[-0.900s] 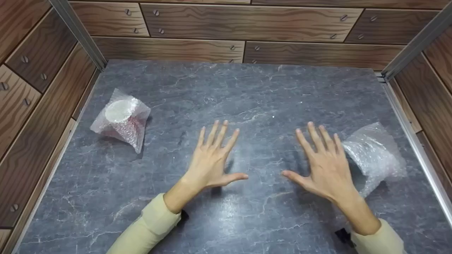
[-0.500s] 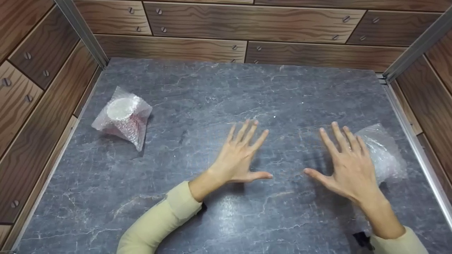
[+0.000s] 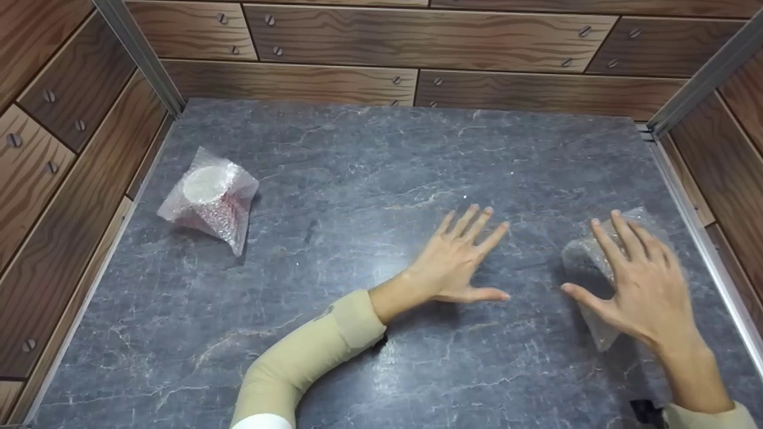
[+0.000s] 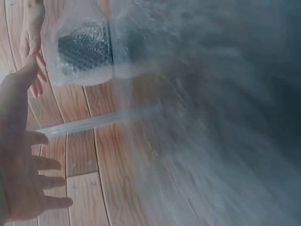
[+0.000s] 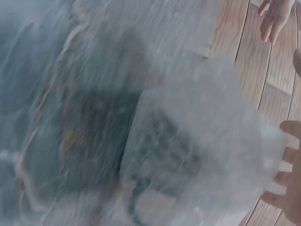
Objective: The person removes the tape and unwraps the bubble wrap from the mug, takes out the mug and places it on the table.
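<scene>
My left hand (image 3: 456, 262) hovers over the grey marbled table (image 3: 357, 155), right of its middle, fingers straight and spread, holding nothing. Further right, my right hand (image 3: 647, 286) is spread over a bubble-wrapped package (image 3: 581, 253) and hides part of it; whether they touch, I cannot tell. In the left wrist view, this wrapped package (image 4: 84, 52) has a dark patch on one face. The right wrist view is blurred, with the cloudy wrap (image 5: 225, 122) beside my right hand's fingers. At the far left lies another bubble-wrapped package (image 3: 217, 196), with a round pale top and reddish contents.
Wood-patterned panels (image 3: 429, 36) wall the table at the back and both sides. Metal rails (image 3: 709, 256) run along the right edge and up the back corners. A dark strap (image 3: 647, 411) sits under the right sleeve.
Both hands have moved to the right with fingers still spread. The right hand now covers more of the right-hand package. The left-hand package has stayed in place.
</scene>
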### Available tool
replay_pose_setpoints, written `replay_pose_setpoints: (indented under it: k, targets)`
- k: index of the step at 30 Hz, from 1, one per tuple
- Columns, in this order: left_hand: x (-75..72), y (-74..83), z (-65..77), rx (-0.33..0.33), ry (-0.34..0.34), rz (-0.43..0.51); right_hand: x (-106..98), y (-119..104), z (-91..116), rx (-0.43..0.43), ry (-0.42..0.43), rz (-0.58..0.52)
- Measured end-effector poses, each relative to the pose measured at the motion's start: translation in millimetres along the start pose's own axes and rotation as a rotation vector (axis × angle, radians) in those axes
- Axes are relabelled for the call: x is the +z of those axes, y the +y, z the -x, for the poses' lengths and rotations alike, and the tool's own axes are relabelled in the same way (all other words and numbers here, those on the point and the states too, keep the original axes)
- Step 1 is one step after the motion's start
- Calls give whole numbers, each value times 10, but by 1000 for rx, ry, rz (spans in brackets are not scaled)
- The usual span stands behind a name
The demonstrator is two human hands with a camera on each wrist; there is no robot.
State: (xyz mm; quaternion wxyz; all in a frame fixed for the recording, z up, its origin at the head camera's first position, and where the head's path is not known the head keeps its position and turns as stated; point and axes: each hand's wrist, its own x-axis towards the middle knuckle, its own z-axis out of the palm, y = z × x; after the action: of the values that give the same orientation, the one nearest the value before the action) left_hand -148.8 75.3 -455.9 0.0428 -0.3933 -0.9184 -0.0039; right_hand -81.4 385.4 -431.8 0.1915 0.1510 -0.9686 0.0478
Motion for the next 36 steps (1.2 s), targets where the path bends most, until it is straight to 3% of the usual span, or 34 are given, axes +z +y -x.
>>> replay_pose_setpoints:
  k: [5,13,18,24,36]
  targets:
    - [0,135,-209,43,14,29,19,151,89,-6,18,-57]
    - [28,380,-456,89,20,-15,11,371,227,29,36,-99]
    - [34,513,-589,99,-9,-11,25,504,319,54,67,-114]
    - [25,686,-758,105,3,-12,44,637,427,94,74,-111]
    - [93,847,-941,129,-21,18,67,748,517,105,85,-82]
